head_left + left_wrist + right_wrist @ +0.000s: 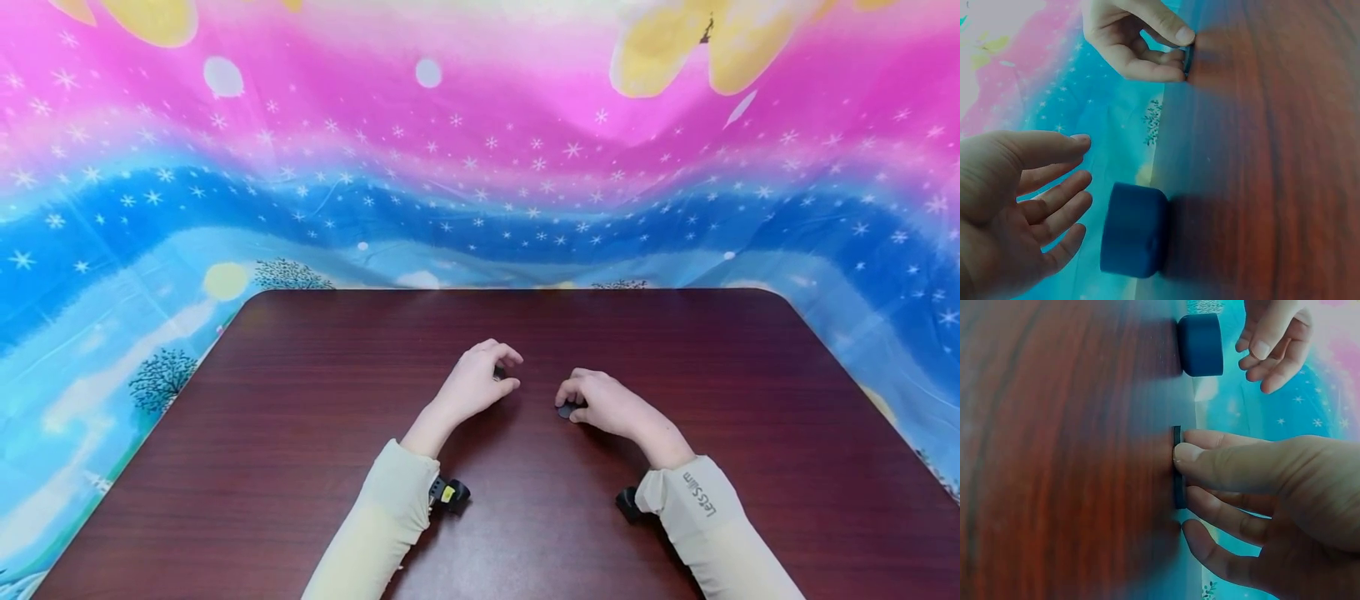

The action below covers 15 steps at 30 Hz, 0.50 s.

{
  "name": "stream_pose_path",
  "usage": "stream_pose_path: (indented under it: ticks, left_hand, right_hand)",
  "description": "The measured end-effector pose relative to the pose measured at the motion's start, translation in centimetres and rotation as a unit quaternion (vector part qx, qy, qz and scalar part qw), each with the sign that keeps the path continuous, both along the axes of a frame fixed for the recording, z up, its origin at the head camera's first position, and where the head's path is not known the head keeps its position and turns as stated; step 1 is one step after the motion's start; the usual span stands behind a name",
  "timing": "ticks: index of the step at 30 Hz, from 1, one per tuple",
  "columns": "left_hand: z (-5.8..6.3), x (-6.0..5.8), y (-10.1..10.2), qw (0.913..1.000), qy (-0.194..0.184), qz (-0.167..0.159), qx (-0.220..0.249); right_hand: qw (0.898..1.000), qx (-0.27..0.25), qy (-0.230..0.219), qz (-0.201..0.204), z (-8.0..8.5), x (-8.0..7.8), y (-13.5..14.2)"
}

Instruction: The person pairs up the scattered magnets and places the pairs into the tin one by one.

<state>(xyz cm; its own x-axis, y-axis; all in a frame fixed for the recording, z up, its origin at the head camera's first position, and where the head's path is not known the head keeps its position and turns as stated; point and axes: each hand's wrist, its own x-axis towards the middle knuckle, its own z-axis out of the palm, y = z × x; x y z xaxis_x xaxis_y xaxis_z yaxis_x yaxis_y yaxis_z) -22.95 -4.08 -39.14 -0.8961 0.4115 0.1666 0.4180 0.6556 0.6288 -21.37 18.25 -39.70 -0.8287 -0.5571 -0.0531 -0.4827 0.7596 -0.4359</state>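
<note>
A small dark blue round cup (1135,231) stands on the table with its rounded base down; its inside does not show. Beside it my left hand (476,379) hovers, its fingers loosely bent and a gap left between them and the cup in the left wrist view. From the head, that hand hides most of the cup. To the right, my right hand (607,404) pinches a thin flat dark disc (565,411) between thumb and fingers. Seen edge-on in the right wrist view, the disc (1179,487) lies at the table surface.
The dark reddish wooden table (300,500) has rounded far corners. Behind and around it hangs a pink and blue patterned cloth (480,167). Each wrist carries a small black camera, the left one (453,493) and the right one (628,505).
</note>
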Motion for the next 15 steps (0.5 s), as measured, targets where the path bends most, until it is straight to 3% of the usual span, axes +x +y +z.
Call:
stream_pose_path:
  ticks: [15]
  left_hand:
    - [-1.0, 0.3, -1.6, 0.9985, -0.033, 0.036, 0.026]
  right_hand:
    - [1.0, 0.022, -0.014, -0.017, 0.3, -0.1, -0.3]
